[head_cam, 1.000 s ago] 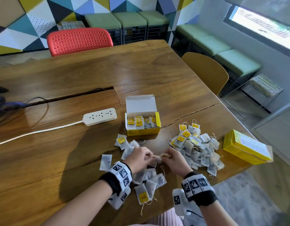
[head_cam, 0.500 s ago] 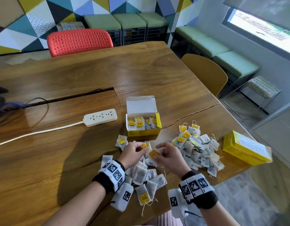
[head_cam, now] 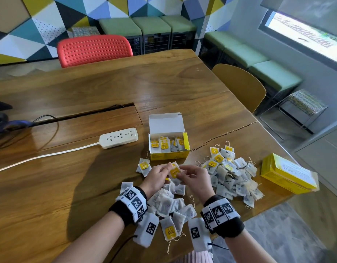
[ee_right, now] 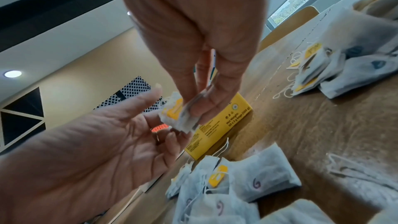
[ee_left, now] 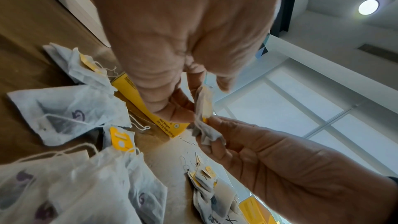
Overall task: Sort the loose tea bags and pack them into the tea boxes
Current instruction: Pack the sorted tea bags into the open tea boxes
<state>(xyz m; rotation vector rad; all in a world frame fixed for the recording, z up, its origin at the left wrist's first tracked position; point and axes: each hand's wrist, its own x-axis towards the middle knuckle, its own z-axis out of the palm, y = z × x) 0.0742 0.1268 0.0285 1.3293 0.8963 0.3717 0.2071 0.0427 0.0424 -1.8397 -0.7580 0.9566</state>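
Pinching one tea bag (head_cam: 174,172) between them, the left hand (head_cam: 158,177) and right hand (head_cam: 197,179) meet above the table (head_cam: 69,186), just near of the open tea box (head_cam: 168,147). Loose tea bags (head_cam: 230,173) lie heaped right of the hands, and the closed tea box (head_cam: 288,174) sits far right.

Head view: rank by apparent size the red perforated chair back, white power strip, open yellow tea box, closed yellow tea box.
1. Red perforated chair back, clearly largest.
2. Closed yellow tea box and open yellow tea box with its raised white lid: look alike, so unranked; the wide lens also stretches the closed one near the frame edge.
3. White power strip, smallest.
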